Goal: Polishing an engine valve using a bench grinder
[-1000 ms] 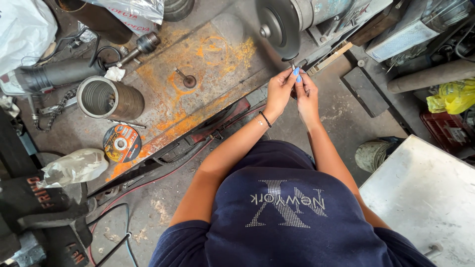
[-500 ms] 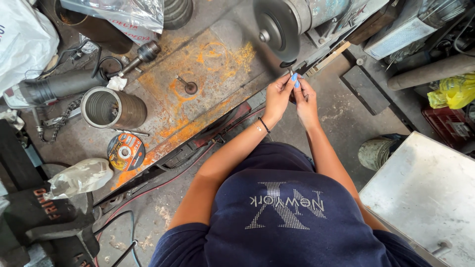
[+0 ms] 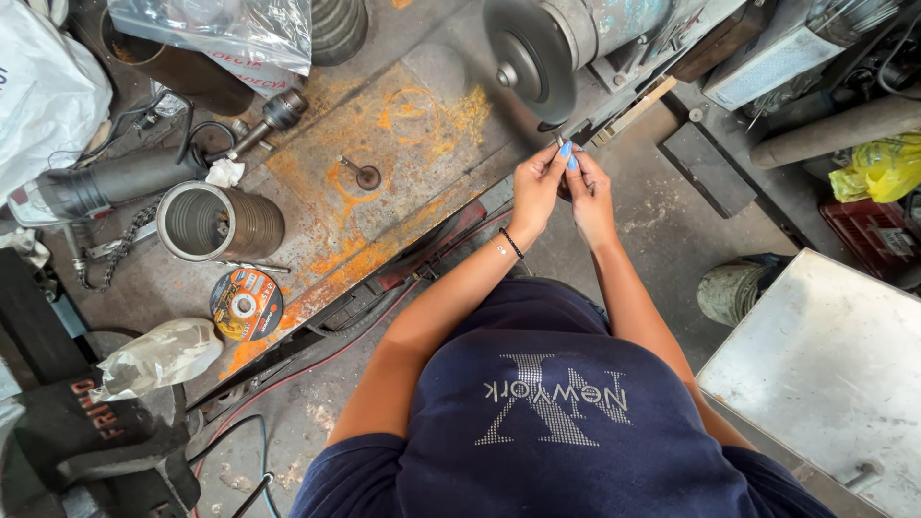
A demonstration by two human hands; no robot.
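My left hand (image 3: 534, 184) and my right hand (image 3: 593, 197) are pressed together, fingertips pinching a small thin metal piece (image 3: 560, 142) with a bit of blue at its tip. The piece sits just below the rim of a dark grinding wheel (image 3: 533, 59) on a bench motor. A dark bracelet circles my left wrist. Exactly how the piece touches the wheel is hidden by my fingers.
A rusty orange metal plate (image 3: 384, 163) lies to the left, with a ribbed metal cylinder (image 3: 219, 223), a cutting disc (image 3: 246, 304) and a crumpled bag (image 3: 158, 357). A vise (image 3: 91, 436) stands at bottom left, a grey metal sheet (image 3: 825, 364) at right, a small bucket (image 3: 731, 291) beside it.
My hands stay together at the wheel and have barely shifted; the view has drifted slightly, so the bench things sit a little lower and further right.
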